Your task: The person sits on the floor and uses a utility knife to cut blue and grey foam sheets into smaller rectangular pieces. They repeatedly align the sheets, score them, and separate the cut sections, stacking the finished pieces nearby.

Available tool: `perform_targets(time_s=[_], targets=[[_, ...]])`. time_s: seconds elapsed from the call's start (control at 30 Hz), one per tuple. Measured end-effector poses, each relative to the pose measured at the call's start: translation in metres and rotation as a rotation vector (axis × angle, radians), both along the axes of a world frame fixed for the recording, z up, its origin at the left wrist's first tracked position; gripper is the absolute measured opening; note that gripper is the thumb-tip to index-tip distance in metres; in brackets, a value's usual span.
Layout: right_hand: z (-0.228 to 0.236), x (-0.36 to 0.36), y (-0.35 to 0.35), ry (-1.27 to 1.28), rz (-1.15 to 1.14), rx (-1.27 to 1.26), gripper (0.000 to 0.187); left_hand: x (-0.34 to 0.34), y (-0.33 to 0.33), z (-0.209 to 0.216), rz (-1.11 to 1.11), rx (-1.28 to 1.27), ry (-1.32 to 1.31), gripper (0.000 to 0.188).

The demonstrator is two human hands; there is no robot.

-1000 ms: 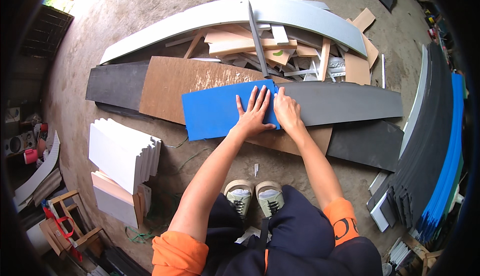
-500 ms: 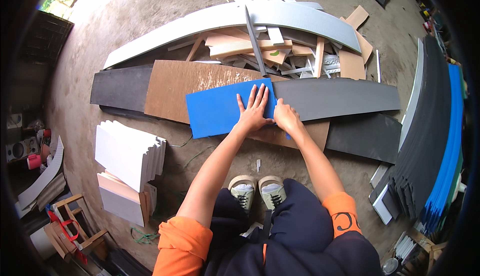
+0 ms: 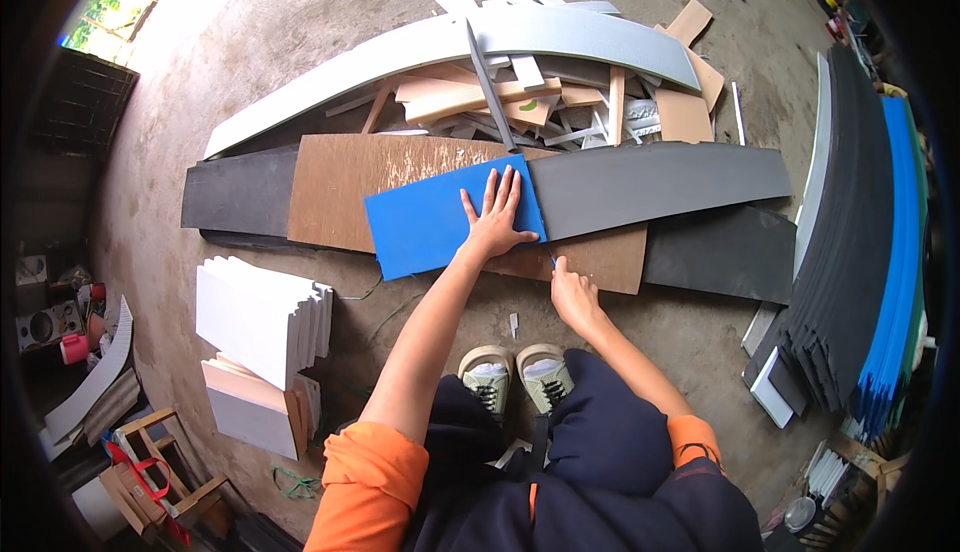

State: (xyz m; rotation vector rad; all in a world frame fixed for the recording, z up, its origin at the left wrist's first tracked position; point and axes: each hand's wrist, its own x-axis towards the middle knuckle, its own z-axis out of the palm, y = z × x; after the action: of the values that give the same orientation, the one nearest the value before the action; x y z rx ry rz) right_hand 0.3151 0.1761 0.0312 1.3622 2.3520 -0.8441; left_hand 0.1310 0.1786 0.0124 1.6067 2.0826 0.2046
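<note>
Head view, blue panel [image 3: 425, 217], beneath left fingers [image 3: 490, 192] (spread apart)

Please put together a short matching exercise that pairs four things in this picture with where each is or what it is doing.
Things:
1. Left hand
2. Right hand
3. White panels
4. Brown board

Places and states:
A. Stacked, to the left of the shoes
B. Spread flat on the blue sheet
C. Partly covered by the blue sheet
D. Closed on a slim tool, mostly hidden

Right pairs: 1-B, 2-D, 3-A, 4-C
</note>
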Motion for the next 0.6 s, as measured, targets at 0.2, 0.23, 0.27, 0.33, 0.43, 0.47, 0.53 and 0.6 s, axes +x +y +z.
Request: perform_targets(time_s=[0.2,0.23,0.27,0.33,0.43,0.47,0.53,0.6], targets=[[0.029,-0.018,0.023,0.114,-0.042,0.113,0.024,-0.002,-0.004,0.001,0.028,0.026,-0.014,0.113],[0.031,-0.029,0.036,0.147,-0.058,0.133,0.024,-0.001,-0.005,0.001,0.029,0.035,-0.018,0.112],[0.029,-0.042,0.05,0.184,-0.073,0.153,0.024,-0.001,-0.007,0.0,0.031,0.044,-0.018,0.112],[0.011,-0.062,0.078,0.185,-0.05,0.249,0.023,0.001,-0.004,-0.001,0.017,0.058,-0.025,0.113],[-0.013,-0.085,0.097,0.211,-0.023,0.36,0.023,0.004,-0.004,0.0,0.02,0.066,-0.044,0.112],[-0.018,-0.087,0.1,0.206,-0.016,0.339,0.024,0.004,-0.002,0.001,0.014,0.071,-0.044,0.112],[-0.017,-0.096,0.097,0.196,0.013,0.281,0.025,0.001,-0.004,-0.001,0.02,0.067,-0.042,0.111],[-0.01,-0.1,0.097,0.192,0.002,0.216,0.027,0.0,-0.006,-0.003,0.019,0.092,-0.041,0.111]])
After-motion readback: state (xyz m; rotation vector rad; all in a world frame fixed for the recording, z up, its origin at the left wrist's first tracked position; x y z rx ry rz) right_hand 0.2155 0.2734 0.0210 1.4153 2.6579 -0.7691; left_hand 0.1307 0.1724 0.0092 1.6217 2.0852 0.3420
